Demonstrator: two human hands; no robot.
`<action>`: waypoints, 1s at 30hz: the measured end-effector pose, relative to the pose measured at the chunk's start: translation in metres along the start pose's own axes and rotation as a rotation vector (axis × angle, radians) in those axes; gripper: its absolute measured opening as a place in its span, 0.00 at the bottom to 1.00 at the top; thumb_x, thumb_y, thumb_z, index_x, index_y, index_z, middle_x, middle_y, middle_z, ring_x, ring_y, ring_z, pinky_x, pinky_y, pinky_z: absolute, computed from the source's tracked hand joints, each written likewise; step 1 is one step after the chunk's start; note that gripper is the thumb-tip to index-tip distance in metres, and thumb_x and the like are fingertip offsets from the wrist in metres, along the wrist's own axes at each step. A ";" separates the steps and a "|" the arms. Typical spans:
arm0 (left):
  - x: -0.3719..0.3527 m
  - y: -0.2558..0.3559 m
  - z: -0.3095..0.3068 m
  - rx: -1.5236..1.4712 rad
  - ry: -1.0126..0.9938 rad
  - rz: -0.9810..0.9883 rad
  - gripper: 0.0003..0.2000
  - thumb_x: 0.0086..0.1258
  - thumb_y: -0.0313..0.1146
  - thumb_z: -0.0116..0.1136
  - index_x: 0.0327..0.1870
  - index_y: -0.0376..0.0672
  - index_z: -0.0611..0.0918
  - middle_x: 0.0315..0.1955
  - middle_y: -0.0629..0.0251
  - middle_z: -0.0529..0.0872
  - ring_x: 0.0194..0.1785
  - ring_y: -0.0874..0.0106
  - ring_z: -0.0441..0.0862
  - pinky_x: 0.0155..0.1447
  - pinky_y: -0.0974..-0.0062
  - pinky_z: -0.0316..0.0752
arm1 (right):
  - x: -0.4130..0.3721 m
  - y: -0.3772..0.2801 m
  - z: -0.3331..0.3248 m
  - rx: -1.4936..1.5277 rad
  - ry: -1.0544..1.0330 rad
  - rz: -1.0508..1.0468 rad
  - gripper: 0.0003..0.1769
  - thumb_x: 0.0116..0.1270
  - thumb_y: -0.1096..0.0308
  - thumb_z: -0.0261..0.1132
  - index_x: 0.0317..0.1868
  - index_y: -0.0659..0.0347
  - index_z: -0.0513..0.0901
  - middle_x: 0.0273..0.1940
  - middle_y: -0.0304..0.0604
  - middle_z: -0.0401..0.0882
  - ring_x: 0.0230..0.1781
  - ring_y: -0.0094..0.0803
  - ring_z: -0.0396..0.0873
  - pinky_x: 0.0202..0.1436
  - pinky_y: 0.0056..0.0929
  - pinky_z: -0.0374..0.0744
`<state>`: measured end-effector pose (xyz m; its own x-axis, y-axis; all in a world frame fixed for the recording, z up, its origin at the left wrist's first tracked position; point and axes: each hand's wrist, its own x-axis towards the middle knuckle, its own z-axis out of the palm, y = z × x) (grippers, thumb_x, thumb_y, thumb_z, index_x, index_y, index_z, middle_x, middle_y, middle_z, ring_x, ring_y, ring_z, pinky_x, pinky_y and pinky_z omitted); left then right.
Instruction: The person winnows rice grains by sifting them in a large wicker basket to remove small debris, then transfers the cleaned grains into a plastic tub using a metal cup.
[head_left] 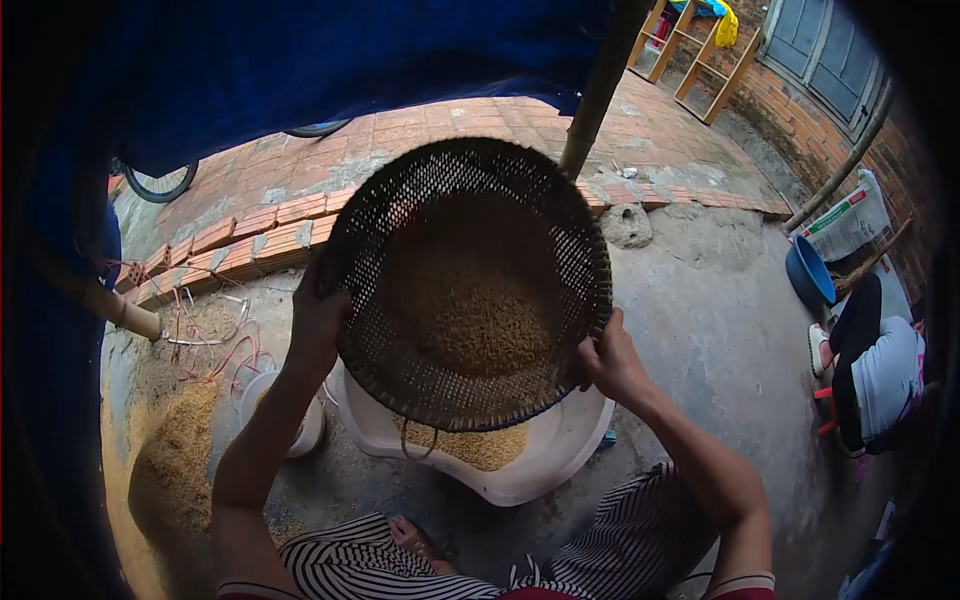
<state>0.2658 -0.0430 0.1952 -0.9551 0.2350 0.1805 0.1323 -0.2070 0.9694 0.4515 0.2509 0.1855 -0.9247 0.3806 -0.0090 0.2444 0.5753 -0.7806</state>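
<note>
A round dark woven sieve (400, 190) with a heap of golden grain (480, 310) in its middle is held up and tilted toward me. My left hand (318, 318) grips its left rim and my right hand (612, 362) grips its right rim. Directly below the sieve sits a white plastic basin (560, 450) with grain in its bottom. My striped trouser legs and one bare foot (415, 540) show at the bottom of the view.
A small white bucket (305, 430) stands left of the basin, beside a husk pile (185, 450) on the concrete floor. A dark post (600, 85) rises behind the sieve. Another person (880, 370) crouches at right near a blue bucket (808, 272). Brick paving lies beyond.
</note>
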 end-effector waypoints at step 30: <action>0.068 -0.043 0.016 -0.085 -0.080 -0.126 0.26 0.50 0.16 0.43 0.56 0.36 0.71 0.34 0.67 0.79 0.34 0.78 0.74 0.37 0.83 0.71 | 0.033 0.008 0.014 0.108 0.056 0.129 0.15 0.59 0.72 0.49 0.41 0.70 0.53 0.20 0.42 0.69 0.16 0.29 0.73 0.13 0.30 0.77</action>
<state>0.1998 -0.0033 0.1685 -0.9381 0.3383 0.0741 -0.0136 -0.2496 0.9683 0.4187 0.2583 0.1707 -0.8694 0.4875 -0.0811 0.3244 0.4392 -0.8378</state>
